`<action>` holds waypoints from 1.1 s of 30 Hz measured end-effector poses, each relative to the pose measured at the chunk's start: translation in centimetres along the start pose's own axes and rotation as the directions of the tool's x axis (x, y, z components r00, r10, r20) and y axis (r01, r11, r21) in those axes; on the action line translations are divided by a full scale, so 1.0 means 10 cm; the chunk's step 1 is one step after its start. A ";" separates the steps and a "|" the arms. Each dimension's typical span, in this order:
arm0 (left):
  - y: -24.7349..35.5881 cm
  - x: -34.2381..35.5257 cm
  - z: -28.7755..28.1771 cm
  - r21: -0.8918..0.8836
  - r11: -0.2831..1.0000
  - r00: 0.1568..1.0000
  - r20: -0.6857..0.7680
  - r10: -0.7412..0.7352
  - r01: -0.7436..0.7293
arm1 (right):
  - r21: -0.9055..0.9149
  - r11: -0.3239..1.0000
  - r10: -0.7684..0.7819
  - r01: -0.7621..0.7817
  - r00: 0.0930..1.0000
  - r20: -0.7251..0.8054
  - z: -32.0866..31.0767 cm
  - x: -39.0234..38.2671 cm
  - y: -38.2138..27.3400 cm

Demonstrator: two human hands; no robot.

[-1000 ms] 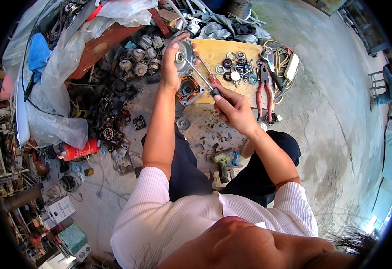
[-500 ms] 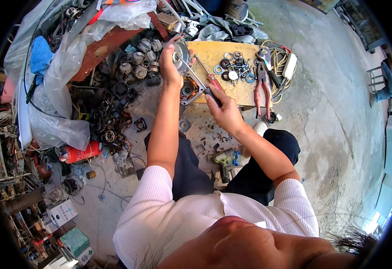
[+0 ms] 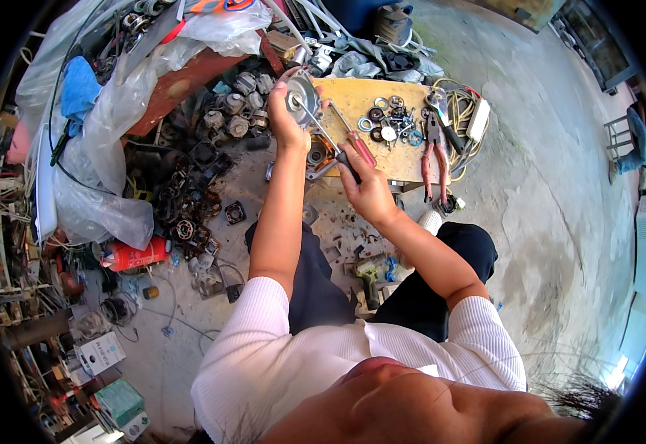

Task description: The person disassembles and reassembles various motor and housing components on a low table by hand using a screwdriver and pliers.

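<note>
My left hand [image 3: 287, 124] is closed around a round silver metal motor cover [image 3: 309, 92], holding it up at the table's left end. In my right hand [image 3: 372, 194] is a screwdriver [image 3: 349, 164] with a black handle, gripped with the fingers wrapped round it. Its long shaft slants up and left, and the tip meets the inside of the cover near the centre hub. Another screwdriver with a red handle [image 3: 362, 149] lies on the yellow-topped table [image 3: 404, 169]. Partly hidden below the cover, a motor body with copper windings [image 3: 318, 155] rests at the table's edge.
Bearings and small parts [image 3: 389, 122] lie on the table beside red-handled pliers [image 3: 434, 155], an adjustable wrench [image 3: 450, 129] and a white power strip [image 3: 478, 120]. A green power drill [image 3: 369, 280] stands between my legs. Old motors [image 3: 235, 111] and a red cylinder [image 3: 135, 254] crowd the left.
The whole view has shifted slightly, with the table appearing a little lower. Both hands keep their holds, and the screwdriver tip stays inside the cover, which appears slightly turned.
</note>
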State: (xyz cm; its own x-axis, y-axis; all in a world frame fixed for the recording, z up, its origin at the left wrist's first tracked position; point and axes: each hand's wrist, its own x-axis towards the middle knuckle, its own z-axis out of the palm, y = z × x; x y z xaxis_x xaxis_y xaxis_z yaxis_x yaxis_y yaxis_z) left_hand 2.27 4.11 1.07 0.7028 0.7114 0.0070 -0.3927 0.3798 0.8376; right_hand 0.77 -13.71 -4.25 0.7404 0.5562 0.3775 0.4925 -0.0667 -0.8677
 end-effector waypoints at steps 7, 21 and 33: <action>0.14 0.02 -0.13 -0.084 0.990 0.980 0.177 -0.093 0.109 | 0.382 0.716 0.387 -0.584 0.788 0.479 -0.38 0.15 -0.10; 0.38 -0.04 -0.31 -0.334 0.890 0.908 0.380 -0.175 0.311 | 0.510 0.290 0.271 -0.810 0.580 0.768 -0.89 0.32 -0.42; 0.37 -0.08 -0.27 -0.227 0.930 0.874 0.459 -0.159 0.288 | 0.493 0.279 0.277 -0.824 0.560 0.781 -0.88 0.35 -0.42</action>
State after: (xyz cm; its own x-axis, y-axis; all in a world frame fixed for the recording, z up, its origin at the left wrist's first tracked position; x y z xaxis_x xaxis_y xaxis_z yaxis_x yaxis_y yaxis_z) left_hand -1.36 6.52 2.71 0.9490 0.2901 0.1235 -0.2972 0.6926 0.6572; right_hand 5.32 -18.74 3.57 0.1941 0.9399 -0.2810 -0.6981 -0.0689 -0.7127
